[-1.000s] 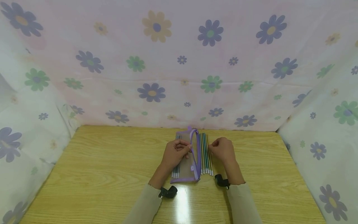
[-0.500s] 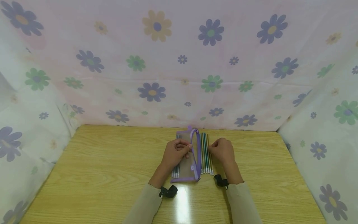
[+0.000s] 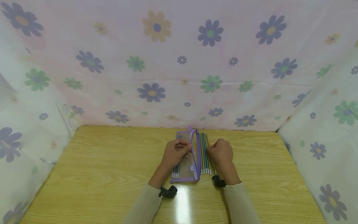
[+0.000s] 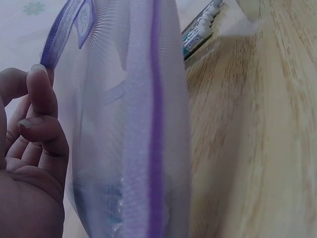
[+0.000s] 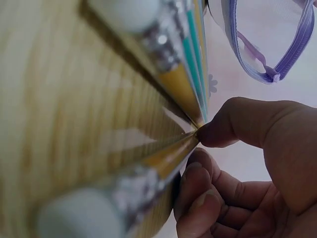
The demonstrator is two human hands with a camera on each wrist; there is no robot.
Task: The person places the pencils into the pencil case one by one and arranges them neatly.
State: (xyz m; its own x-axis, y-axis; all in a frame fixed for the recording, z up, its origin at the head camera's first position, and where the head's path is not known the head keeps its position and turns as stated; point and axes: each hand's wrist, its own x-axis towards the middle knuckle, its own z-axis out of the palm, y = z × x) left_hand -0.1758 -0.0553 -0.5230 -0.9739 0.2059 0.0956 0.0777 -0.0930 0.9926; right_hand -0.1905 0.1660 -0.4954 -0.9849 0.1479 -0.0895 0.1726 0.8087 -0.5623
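A see-through mesh pencil case (image 3: pixel 184 171) with purple trim lies on the table, its zipped mouth held apart on the right side. My left hand (image 3: pixel 173 152) pinches the edge of that mouth between thumb and fingers, also seen in the left wrist view. Several pencils (image 3: pixel 175 173) show inside the case along its left side. To the right of the case lies a row of striped green and yellow pencils (image 3: pixel 205 161) with eraser ends toward me. My right hand (image 3: pixel 222 152) pinches a yellow pencil (image 5: pixel 173 154), whose eraser end is splayed away from the row.
The wood-grain table (image 3: pixel 112 165) carries the case and pencils near its back edge. Flowered cloth (image 3: pixel 179 77) hangs behind and on both sides. A black wrist camera (image 3: pixel 169 192) sits at the left cuff, another black camera (image 3: pixel 218 181) at the right.
My right hand has shifted slightly left and toward me. The outermost yellow pencil's eraser end has swung right, apart from the row. The left hand and pencil case stay put.
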